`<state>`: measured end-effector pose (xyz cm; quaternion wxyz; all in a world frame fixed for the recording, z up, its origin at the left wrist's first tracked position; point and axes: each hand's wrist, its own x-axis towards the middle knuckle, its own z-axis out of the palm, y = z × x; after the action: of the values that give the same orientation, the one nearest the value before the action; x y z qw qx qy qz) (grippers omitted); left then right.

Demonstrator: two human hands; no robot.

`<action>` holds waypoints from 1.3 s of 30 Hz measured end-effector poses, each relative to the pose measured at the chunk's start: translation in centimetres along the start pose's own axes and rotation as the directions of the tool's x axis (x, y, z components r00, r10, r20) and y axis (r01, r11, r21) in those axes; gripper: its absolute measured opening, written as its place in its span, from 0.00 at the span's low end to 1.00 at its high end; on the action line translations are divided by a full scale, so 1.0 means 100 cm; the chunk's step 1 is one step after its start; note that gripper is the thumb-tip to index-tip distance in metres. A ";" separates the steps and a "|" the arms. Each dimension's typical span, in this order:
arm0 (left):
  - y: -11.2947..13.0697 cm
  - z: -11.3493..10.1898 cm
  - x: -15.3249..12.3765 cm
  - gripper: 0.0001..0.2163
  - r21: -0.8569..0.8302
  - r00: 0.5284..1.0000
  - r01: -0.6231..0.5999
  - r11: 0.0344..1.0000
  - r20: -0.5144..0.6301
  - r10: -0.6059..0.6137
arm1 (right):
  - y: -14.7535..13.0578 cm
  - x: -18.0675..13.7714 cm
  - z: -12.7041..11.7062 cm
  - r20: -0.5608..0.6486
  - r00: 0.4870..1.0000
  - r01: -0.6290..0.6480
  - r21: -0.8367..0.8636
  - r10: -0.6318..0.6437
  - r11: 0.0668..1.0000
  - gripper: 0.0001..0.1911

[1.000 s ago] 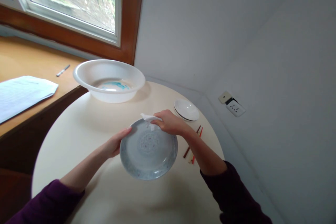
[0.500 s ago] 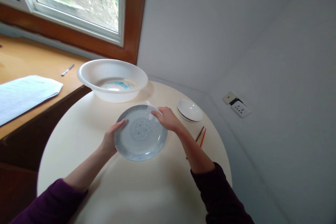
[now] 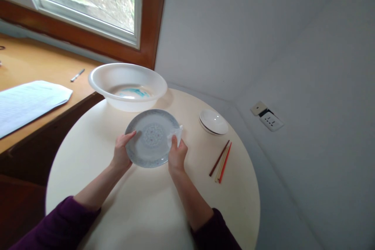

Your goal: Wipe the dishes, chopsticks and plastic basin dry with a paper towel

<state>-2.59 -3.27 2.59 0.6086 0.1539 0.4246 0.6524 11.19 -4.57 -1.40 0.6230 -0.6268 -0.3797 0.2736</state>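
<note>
A grey-white plate [image 3: 149, 150] with a patterned rim and a floral centre is held up over the round table, its face tilted toward me. My left hand [image 3: 122, 151] grips its left edge, thumb on the face and fingers underneath. On the right edge, my right hand [image 3: 177, 154] pinches a white tissue [image 3: 173, 136] against the rim, thumb on top. The fingers behind the plate are hidden.
The round table [image 3: 140, 203] carries a translucent basin [image 3: 129, 103] at the back, stacked small white dishes [image 3: 213, 121] and several chopsticks [image 3: 221, 162] at right. On the wooden desk [image 3: 43, 60] at left lie papers [image 3: 32, 101] and a pen [image 3: 77, 75]. A wall socket [image 3: 272, 121] is at right.
My right hand has slid the tissue from the plate's upper right rim down to its right edge. The plate has risen slightly in view, and the chopsticks are no longer covered by my arm.
</note>
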 end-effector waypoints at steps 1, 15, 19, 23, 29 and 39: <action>-0.001 0.000 0.000 0.10 -0.011 0.999 -0.025 1.000 -0.036 0.025 | 0.003 -0.006 0.004 -0.024 0.999 -0.035 0.048 0.036 0.998 0.20; 0.003 -0.001 0.003 0.11 0.153 0.846 0.314 0.937 0.403 -0.349 | -0.065 0.064 -0.048 0.492 0.811 0.521 -0.360 -0.317 0.774 0.13; 0.000 -0.003 0.001 0.11 0.287 0.715 0.452 0.845 0.449 -0.536 | -0.108 0.067 -0.049 0.814 0.541 0.739 -0.341 -0.210 0.581 0.12; -0.004 -0.002 -0.004 0.14 0.253 0.812 0.354 0.901 0.396 -0.430 | -0.118 0.059 -0.032 0.854 0.478 0.754 -0.279 -0.204 0.595 0.11; -0.006 -0.001 -0.003 0.10 0.114 0.926 0.251 0.961 0.262 -0.272 | -0.103 0.065 -0.025 0.712 0.638 0.627 -0.260 -0.293 0.734 0.14; -0.008 -0.003 0.010 0.08 -0.058 0.998 0.059 0.997 -0.017 -0.060 | -0.010 0.022 -0.003 0.124 0.980 0.182 -0.240 -0.156 0.954 0.18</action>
<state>-2.47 -2.51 1.49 0.6279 0.1177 0.4158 0.6473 12.52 -3.00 -0.06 0.5396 -0.6503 -0.4953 0.2015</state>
